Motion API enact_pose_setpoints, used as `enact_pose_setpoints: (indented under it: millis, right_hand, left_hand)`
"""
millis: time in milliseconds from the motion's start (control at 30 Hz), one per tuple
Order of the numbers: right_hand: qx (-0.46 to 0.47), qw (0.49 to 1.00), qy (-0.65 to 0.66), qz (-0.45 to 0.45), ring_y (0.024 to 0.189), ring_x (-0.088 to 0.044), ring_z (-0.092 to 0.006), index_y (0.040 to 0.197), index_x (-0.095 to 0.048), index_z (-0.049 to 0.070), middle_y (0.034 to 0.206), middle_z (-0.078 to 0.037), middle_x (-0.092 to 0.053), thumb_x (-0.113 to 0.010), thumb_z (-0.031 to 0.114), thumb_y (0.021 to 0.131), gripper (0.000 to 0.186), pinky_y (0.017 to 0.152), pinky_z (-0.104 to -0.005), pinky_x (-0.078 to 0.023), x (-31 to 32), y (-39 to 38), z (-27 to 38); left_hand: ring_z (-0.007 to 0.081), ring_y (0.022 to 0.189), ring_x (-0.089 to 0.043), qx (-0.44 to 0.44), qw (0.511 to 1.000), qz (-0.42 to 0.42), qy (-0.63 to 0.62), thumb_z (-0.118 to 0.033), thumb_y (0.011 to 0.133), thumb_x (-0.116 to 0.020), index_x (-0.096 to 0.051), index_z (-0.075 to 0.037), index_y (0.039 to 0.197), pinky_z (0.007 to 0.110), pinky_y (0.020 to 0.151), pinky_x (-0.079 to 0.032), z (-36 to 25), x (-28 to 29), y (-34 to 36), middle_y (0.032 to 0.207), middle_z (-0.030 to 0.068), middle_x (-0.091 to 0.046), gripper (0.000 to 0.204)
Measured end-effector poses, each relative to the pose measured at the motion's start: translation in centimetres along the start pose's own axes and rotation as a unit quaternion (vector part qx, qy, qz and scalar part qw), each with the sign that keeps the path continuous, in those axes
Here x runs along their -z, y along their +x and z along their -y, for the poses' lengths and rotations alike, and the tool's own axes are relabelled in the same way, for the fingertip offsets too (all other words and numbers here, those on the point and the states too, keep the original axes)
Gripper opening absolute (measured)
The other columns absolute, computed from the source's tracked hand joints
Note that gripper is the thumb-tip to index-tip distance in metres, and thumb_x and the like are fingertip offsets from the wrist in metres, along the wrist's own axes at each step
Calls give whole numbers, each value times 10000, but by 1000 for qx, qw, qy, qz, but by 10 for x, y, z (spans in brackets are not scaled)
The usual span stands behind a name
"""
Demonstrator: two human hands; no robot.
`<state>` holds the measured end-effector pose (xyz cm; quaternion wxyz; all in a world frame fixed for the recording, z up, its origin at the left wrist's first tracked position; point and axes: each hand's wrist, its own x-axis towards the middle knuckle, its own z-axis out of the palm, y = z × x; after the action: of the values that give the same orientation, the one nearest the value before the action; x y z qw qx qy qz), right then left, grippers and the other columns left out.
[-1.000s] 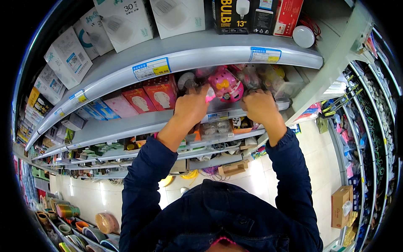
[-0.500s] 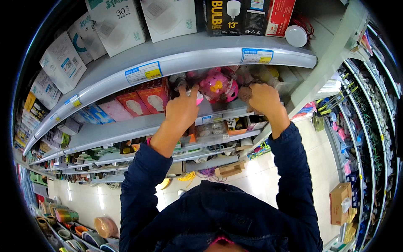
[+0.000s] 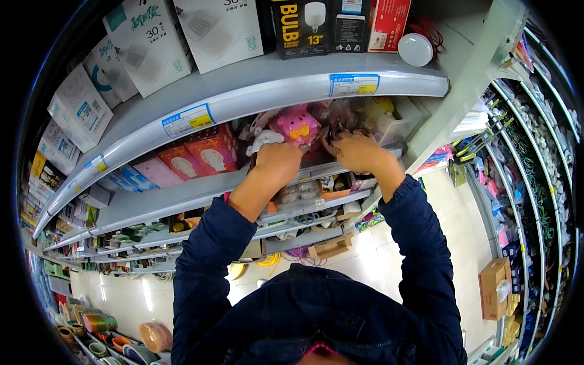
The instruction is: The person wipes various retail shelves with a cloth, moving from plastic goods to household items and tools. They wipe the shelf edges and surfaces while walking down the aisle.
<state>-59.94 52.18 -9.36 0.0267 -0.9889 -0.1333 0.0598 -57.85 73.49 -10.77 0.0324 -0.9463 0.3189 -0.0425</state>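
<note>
A glossy pink animal-shaped figure [image 3: 296, 125] with an orange-yellow patch stands on the shelf under the blue-and-yellow price labels. My left hand [image 3: 280, 163] is closed at its lower front, the fingertips hidden. Just left of the figure is a white animal-shaped piece [image 3: 264, 141], close to my left knuckles. To the right, my right hand [image 3: 359, 152] bends its fingers over a dark brown object [image 3: 333, 132], whose kind is hard to make out. Behind it lie items in clear plastic wrap, and a yellow wrapped item [image 3: 380, 108] sits farther right.
Red boxes [image 3: 210, 149] fill the shelf to the left. A grey shelf edge [image 3: 267, 91] crosses above my hands, with bulb boxes [image 3: 213, 33] and a round white lamp [image 3: 415, 50] on it. A pale upright [image 3: 468, 91] borders the right side. Below are lower shelves with small goods.
My left hand has drawn lower and its pointing finger has curled in. The pink figure now stands more upright, the white piece shows beside it, and my right hand has shifted left onto the dark object.
</note>
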Motion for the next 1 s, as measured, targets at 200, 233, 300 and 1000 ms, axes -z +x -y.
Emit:
enact_pose_setpoints:
  millis: [200,233,300,1000]
  right_hand:
    - [-32,988,-90,-119,1102,-553,-359,1155,-597,133,1154,-133,-605,-504,171,823,347,872,-531,-455,-20,28,-2]
    - [-37,984,-112,-130,1096,-556,-361,1154,-594,133,1145,-134,-609,-511,163,816,349,865,-525,-460,-19,29,2]
    - [-49,994,-34,-95,1088,-555,-367,1135,-597,129,1138,-141,-608,-529,173,814,332,858,-524,-462,-3,15,3]
    - [43,989,-103,-102,1132,-520,-321,1120,-653,180,1138,-66,-623,-539,121,755,386,935,-515,-398,-8,-11,-6]
  left_hand:
    - [303,849,-665,-6,1000,-25,-11,-126,806,-514,-692,-156,994,439,700,-531,2,1,5,971,118,-660,261]
    - [298,854,-665,-8,999,-32,-17,-131,822,-509,-691,-139,981,440,700,-530,2,0,4,963,118,-661,242]
    - [296,867,-661,-1,999,-39,-17,-135,833,-508,-693,-125,967,439,699,-531,5,-3,-6,942,118,-662,229]
    - [303,956,-619,-34,997,-62,-10,-138,797,-549,-698,-108,962,426,729,-538,4,-7,-8,962,104,-671,224]
